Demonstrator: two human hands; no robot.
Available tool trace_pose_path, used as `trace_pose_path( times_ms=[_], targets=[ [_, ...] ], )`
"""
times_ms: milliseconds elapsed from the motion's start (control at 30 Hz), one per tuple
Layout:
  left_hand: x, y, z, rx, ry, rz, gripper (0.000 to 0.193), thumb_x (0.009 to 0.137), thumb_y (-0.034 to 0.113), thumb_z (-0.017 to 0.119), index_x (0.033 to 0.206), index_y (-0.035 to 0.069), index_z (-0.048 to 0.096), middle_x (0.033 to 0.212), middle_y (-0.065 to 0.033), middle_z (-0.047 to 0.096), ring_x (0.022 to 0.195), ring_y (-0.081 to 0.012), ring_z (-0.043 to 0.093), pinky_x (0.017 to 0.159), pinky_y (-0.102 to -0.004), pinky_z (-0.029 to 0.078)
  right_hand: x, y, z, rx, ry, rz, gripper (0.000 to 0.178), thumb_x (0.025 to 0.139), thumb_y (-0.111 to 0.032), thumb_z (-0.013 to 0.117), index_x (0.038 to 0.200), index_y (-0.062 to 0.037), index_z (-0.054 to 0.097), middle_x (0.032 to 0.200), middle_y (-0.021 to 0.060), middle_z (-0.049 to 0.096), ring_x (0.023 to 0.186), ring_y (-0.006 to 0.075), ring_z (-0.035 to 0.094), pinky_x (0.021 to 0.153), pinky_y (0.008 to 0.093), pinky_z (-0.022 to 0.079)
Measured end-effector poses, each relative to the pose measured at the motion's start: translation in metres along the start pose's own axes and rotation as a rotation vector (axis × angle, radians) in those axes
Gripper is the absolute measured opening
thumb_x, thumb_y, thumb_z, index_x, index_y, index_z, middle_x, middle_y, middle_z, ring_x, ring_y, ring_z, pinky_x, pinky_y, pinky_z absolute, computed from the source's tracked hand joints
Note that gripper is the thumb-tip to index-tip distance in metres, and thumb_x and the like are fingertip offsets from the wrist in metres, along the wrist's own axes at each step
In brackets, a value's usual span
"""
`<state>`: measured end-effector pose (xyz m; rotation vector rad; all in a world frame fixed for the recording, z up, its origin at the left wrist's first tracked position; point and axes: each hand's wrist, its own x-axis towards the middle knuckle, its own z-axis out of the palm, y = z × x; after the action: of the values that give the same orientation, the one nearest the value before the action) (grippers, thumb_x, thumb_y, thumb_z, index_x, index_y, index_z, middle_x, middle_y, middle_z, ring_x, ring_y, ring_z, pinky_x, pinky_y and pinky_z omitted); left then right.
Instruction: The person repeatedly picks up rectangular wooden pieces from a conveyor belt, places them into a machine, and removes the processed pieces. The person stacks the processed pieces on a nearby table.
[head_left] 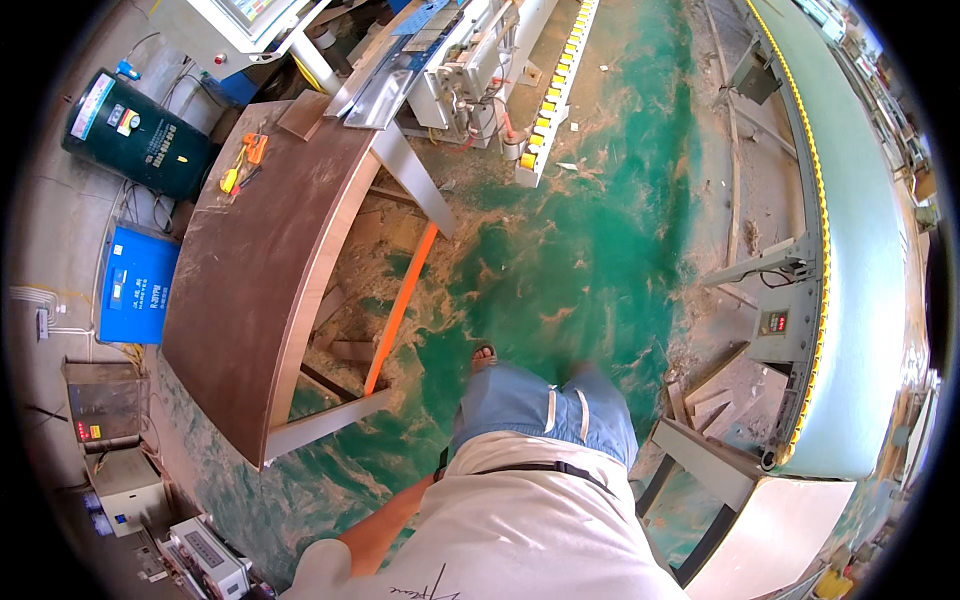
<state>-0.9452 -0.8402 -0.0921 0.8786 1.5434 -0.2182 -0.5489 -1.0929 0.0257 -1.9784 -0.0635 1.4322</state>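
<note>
My left forearm (pixel 385 520) hangs at my side, with a dark band (pixel 441 464) at the wrist. The left hand itself is hidden behind my shirt and shorts. Of my right arm and hand nothing shows. Closest on the left is a brown-topped workbench (pixel 260 270) on a pale frame with an orange bar (pixel 402 305). On its far part lie an orange-and-yellow tool (pixel 240 165), whose kind I cannot make out, and a small brown board (pixel 304 115).
A long conveyor (pixel 865 300) with a pale green belt runs along the right. Ahead stands a rail with yellow rollers (pixel 550 110) beside a machine. Dust covers parts of the green floor (pixel 560 270). A dark green tank (pixel 135 135) and a blue box (pixel 138 285) stand left; wood offcuts (pixel 715 405) lie right.
</note>
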Motion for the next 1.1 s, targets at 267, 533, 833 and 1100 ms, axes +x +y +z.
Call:
trace_pose_path(
  times_ms=[267,533,833,1100],
  targets=[
    [-0.031,0.000,0.010,0.016,-0.003,-0.020,0.043,0.094,0.038,0.067,0.116,0.001,0.064,0.111,-0.0096,0.066,0.102,-0.0217,0.062,0.088,-0.0366,0.050,-0.018,0.005,-0.013,0.009,-0.030,0.026,0.029,0.094,-0.020,0.062,0.111,0.0027,0.067,0.105,0.0142,0.069,0.096,0.0229,0.064,0.083,0.0384,0.053],
    [-0.043,-0.002,0.017,0.022,-0.001,-0.041,0.042,0.094,0.037,0.067,0.116,0.001,0.064,0.110,-0.0092,0.066,0.102,-0.0215,0.062,0.088,-0.0364,0.050,-0.031,0.004,-0.028,0.004,-0.050,0.051,0.028,0.094,-0.019,0.063,0.109,0.0039,0.068,0.102,0.0140,0.070,0.094,0.0218,0.064,0.082,0.0371,0.053],
    [-0.063,-0.003,0.010,-0.001,0.017,-0.056,0.041,0.095,0.037,0.066,0.115,0.002,0.064,0.110,-0.0089,0.066,0.101,-0.0212,0.061,0.087,-0.0361,0.051,-0.047,-0.005,-0.034,-0.016,-0.099,0.085,0.027,0.094,-0.018,0.063,0.106,0.0052,0.069,0.100,0.0138,0.070,0.093,0.0205,0.065,0.081,0.0355,0.053],
    [-0.066,0.000,-0.001,-0.002,0.009,-0.083,0.040,0.095,0.037,0.065,0.115,0.002,0.064,0.109,-0.0085,0.066,0.100,-0.0210,0.061,0.087,-0.0359,0.051,-0.067,-0.022,-0.040,0.001,-0.130,0.126,0.027,0.094,-0.017,0.063,0.104,0.0065,0.070,0.097,0.0135,0.071,0.091,0.0194,0.065,0.080,0.0342,0.053]
  ],
)
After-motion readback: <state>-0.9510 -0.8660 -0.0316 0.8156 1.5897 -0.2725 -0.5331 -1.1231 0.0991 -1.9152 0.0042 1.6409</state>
